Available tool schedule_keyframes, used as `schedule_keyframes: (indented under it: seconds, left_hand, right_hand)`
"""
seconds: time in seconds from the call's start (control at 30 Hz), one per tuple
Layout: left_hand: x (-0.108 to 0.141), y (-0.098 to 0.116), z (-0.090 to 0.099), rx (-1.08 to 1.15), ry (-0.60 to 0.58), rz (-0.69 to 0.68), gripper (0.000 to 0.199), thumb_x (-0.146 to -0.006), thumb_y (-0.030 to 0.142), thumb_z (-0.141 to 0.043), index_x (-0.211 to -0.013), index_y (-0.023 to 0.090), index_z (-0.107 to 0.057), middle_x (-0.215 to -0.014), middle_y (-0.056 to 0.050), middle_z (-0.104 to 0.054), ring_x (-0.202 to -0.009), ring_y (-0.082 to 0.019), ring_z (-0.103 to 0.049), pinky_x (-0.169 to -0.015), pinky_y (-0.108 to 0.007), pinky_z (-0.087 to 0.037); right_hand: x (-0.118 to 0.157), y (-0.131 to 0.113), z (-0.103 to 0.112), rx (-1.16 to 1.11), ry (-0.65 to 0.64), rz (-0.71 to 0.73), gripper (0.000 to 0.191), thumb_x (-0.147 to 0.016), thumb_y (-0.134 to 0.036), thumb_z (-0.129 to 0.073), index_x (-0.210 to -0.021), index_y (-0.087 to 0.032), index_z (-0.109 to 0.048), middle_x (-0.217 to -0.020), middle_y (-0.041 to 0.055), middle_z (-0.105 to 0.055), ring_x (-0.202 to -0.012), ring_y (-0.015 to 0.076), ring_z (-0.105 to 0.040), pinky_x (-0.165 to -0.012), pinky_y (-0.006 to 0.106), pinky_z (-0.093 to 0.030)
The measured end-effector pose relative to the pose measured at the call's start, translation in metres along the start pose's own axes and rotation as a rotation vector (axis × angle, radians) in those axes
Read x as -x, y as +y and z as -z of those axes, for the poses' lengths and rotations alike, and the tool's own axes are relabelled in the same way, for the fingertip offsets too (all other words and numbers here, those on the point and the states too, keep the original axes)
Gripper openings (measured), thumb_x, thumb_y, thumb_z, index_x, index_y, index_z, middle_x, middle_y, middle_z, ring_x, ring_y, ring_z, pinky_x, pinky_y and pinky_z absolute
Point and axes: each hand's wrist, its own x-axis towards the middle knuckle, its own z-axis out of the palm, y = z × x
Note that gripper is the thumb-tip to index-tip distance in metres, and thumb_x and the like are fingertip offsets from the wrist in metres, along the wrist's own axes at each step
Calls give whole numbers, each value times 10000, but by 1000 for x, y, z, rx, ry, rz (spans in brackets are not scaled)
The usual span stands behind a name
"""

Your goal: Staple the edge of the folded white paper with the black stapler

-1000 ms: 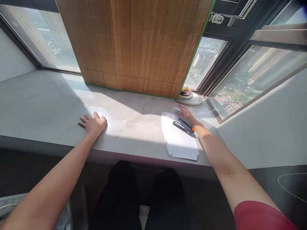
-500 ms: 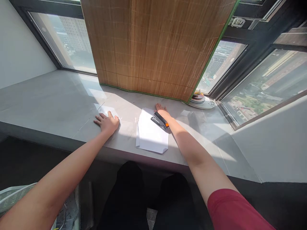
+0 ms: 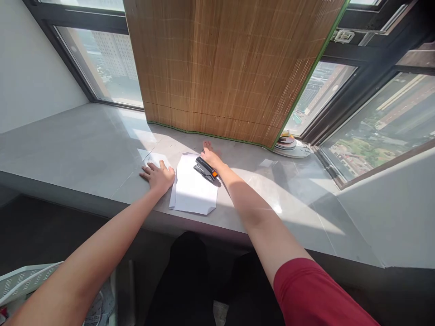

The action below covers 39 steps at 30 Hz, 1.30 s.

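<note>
A folded white paper stack (image 3: 193,192) lies on the grey ledge, its lower right corner bent. On its upper right part sits a black stapler (image 3: 205,169) with an orange patch. My right hand (image 3: 211,156) is open just beyond the stapler, its wrist beside the stapler and its fingers pointing toward the blind. Spread flat to the left of the stack, my left hand (image 3: 158,175) rests partly on another whitish sheet (image 3: 157,158), with the thumb side near the stack's left edge.
A wooden slat blind (image 3: 220,68) hangs over the back of the ledge (image 3: 78,154). Stacked plates (image 3: 292,147) stand at the right window corner. A pale green basket (image 3: 30,280) is below at the lower left.
The paper stack and the stapler on it have moved left along the ledge with my right hand, closer to my left hand. My left hand stays spread. The camera view has shifted slightly.
</note>
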Motion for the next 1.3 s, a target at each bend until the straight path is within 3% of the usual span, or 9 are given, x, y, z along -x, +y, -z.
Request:
schedule_keyframes:
  seconds: [0.1, 0.17, 0.27, 0.4, 0.5, 0.7, 1.1, 1.2, 1.3]
  left_hand:
    - [-1, -1, -3, 4, 11, -2, 621, -1034, 449, -460, -1527, 97, -596, -1693, -377, -374, -1606, -595, -276, -1226, -796, -208]
    - [-2, -2, -5, 11, 23, -1, 611, -1034, 457, -463, -1518, 112, -604, -1691, -365, -384, -1608, -589, -276, -1226, -797, -209]
    - [-2, -2, -8, 24, 45, 2, 601, -1029, 456, -474, -1492, 99, -613, -1684, -380, -378, -1607, -591, -273, -1225, -800, -209]
    - [-2, 0, -5, 36, 17, 8, 600, -1023, 442, -488, -1501, 94, -592, -1699, -376, -356, -1617, -593, -242, -1225, -816, -187]
    - [-2, 1, 0, 28, -39, 14, 603, -1053, 430, -441, -1518, 63, -552, -1713, -382, -310, -1626, -588, -211, -1226, -815, -175]
    - [-7, -1, -2, 26, -31, 16, 565, -1082, 420, -419, -1481, 40, -541, -1686, -385, -312, -1613, -567, -224, -1228, -801, -175]
    - [-18, -7, 10, -15, -105, 46, 513, -1095, 371, -375, -1447, 42, -550, -1645, -357, -413, -1598, -519, -324, -1250, -734, -277]
    - [-1, 2, 21, 0, -102, -187, 523, -1074, 305, -418, -1496, 13, -519, -1506, -289, -610, -1525, -410, -480, -1284, -584, -354]
    - [35, 22, 10, -16, -102, -537, 643, -1083, 413, -411, -1613, 61, -497, -1738, -220, -439, -1653, -360, -347, -1354, -488, -291]
  right_hand:
    - [14, 22, 32, 58, 205, -159, 499, -1065, -397, -417, -1476, -195, -618, -1570, 152, -629, -1525, 305, -504, -1267, 473, -401]
    - [50, 53, 66, 88, 298, -279, 359, -1040, -397, -448, -1075, -201, -747, -1158, 148, -793, -1162, 304, -697, -1052, 410, -541]
    - [138, 110, 122, 39, 345, -486, 371, -972, -427, -558, -647, -248, -562, -646, 67, -623, -686, 233, -595, -715, 375, -517]
    - [263, 170, 178, -450, 619, -581, 401, -868, -494, -675, -610, -276, -460, -566, 0, -474, -483, 150, -359, -463, 338, -301]
    - [316, 189, 196, -815, 764, -456, 423, -795, -484, -715, -604, -272, -403, -571, -13, -449, -463, 131, -363, -413, 308, -310]
    - [327, 192, 204, -1118, 701, -303, 444, -650, -311, -753, -590, -241, -318, -536, -37, -400, -451, 96, -347, -390, 239, -334]
    - [327, 197, 203, -1109, 619, -299, 426, -672, -270, -717, -562, -235, -306, -513, -37, -367, -461, 94, -283, -429, 262, -262]
    - [324, 198, 198, -1052, 627, -310, 385, -681, -250, -718, -533, -237, -363, -507, -32, -366, -471, 99, -281, -439, 269, -230]
    - [322, 198, 195, -1027, 633, -299, 374, -691, -253, -728, -518, -234, -396, -511, -29, -374, -474, 97, -293, -447, 279, -211]
